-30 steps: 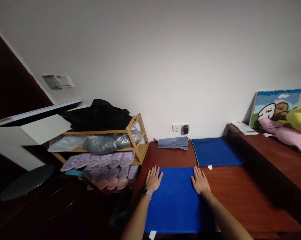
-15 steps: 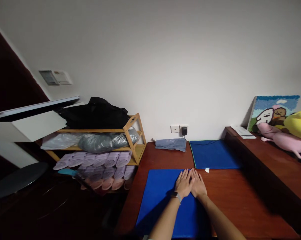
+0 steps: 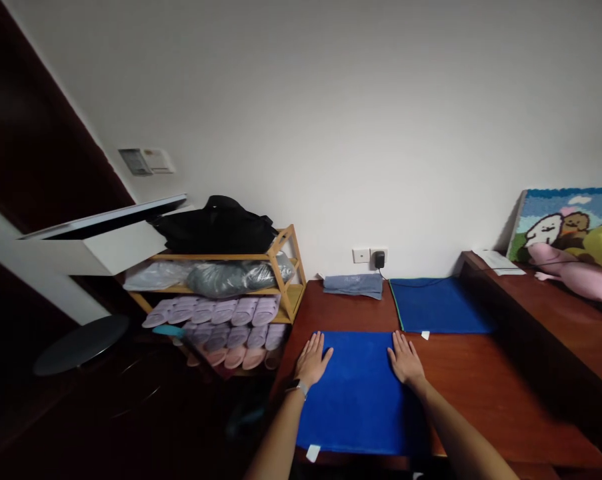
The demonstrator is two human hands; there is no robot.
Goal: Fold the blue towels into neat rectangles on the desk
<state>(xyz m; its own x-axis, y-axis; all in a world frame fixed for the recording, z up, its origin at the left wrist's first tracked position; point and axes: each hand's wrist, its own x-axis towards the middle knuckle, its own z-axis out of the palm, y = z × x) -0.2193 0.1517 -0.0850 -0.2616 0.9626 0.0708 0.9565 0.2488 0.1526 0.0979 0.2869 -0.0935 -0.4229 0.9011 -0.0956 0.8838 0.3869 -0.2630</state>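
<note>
A blue cloth [image 3: 355, 393] lies flat on the reddish-brown table [image 3: 475, 393], with a white tag at its near left corner. My left hand [image 3: 311, 360] rests flat over the cloth's far left corner, thumb apart from the fingers. Across from it, my right hand [image 3: 405, 359] lies flat on the far right corner, fingers stretched out. Neither hand holds anything. A second blue cloth [image 3: 441, 305] with a green edge lies behind and to the right, and a folded grey-blue cloth [image 3: 353, 285] sits by the wall.
Left of the table stands a wooden rack [image 3: 293, 303] with slippers, plastic-wrapped items and a black bag [image 3: 218, 229]. A black plug [image 3: 379, 259] trails a cable. On the raised right surface are a pink plush toy [image 3: 575, 273] and a picture [image 3: 555, 223].
My hands have moved apart from the middle of the cloth's far edge to its two far corners. The camera view has shifted a little to the left.
</note>
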